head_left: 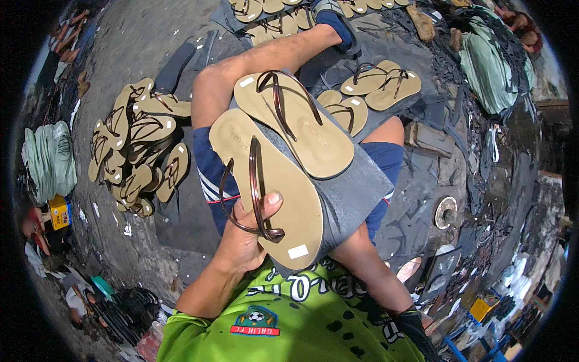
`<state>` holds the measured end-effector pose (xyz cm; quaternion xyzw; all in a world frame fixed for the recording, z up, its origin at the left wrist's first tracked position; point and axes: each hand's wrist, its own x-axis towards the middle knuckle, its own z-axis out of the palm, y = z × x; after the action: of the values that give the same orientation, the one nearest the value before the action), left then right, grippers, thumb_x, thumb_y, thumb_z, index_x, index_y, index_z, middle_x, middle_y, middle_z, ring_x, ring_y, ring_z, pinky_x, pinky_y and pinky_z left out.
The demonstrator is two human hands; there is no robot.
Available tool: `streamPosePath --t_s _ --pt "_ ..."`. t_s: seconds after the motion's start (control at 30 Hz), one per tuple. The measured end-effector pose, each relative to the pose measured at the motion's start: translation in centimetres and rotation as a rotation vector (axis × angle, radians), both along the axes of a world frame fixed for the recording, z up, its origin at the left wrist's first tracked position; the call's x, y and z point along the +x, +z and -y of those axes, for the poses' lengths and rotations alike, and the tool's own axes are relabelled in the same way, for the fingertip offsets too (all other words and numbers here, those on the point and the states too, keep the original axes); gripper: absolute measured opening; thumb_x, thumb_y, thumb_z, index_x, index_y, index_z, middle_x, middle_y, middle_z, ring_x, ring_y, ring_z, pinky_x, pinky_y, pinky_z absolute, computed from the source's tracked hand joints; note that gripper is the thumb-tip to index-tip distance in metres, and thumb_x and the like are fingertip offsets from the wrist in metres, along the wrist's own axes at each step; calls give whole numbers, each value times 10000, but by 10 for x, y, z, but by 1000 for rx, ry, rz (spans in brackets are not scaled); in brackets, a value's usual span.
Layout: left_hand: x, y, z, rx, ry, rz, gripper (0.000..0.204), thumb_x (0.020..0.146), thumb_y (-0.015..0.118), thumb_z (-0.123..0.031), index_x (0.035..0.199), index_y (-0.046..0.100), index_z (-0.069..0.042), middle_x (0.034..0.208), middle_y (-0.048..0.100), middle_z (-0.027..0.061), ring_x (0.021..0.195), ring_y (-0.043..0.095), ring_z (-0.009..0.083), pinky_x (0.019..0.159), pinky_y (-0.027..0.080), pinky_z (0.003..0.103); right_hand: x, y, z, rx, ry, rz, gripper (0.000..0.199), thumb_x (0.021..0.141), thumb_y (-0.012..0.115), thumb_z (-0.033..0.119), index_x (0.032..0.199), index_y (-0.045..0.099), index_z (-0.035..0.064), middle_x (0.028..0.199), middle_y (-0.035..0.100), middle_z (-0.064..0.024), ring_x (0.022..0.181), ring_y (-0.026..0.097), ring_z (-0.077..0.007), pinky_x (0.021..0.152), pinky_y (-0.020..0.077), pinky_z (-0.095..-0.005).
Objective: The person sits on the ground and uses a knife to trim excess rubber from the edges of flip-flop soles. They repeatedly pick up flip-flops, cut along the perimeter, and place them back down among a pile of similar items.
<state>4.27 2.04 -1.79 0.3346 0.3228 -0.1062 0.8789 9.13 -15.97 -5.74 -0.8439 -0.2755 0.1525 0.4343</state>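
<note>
My left hand (246, 238) is closed round the near side of a tan flip-flop (280, 193), its thumb pressed on the footbed beside the brown glossy strap. A small white sticker shows at one end of that footbed. Just beyond it, partly alongside, lies a second tan flip-flop (301, 130) with the same kind of strap. Both rest on a dark grey rubber sheet (359, 187) above my lap. My right forearm (373, 265) reaches in under the sheet, which hides the right hand and its fingers.
A heap of tan flip-flops (145, 130) lies on the floor to the left. Beyond my right knee sits a finished-looking pair (392, 84). More flip-flops (280, 27) stand in rows at the far side. Rubber scraps, a wooden block (429, 140) and a green sack (487, 66) are on the right.
</note>
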Motion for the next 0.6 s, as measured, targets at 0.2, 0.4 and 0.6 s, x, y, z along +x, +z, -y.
streamPosePath --t_s 0.2,0.4,0.6 --pt "-10 3 2 40 -20 -55 385 866 700 -176 1184 564 -8 993 666 80 860 678 169 721 581 302 18 -14 -9 160 127 12 345 827 631 166 1148 613 38 1131 626 -185 1080 582 -363 957 444 -428" --pt "-11 -4 1 23 -5 -53 263 859 708 -144 1075 617 -27 892 674 42 745 674 135 591 543 250 22 -5 -18 148 152 13 330 845 617 193 1138 612 40 1112 624 -175 1056 584 -355 938 448 -422" --pt "-22 -7 1 93 -15 -116 257 859 706 -138 1073 614 -29 906 671 41 781 667 131 621 533 259 18 -8 -23 159 188 1 319 863 604 220 1128 611 42 1093 621 -165 1032 585 -347 919 452 -415"
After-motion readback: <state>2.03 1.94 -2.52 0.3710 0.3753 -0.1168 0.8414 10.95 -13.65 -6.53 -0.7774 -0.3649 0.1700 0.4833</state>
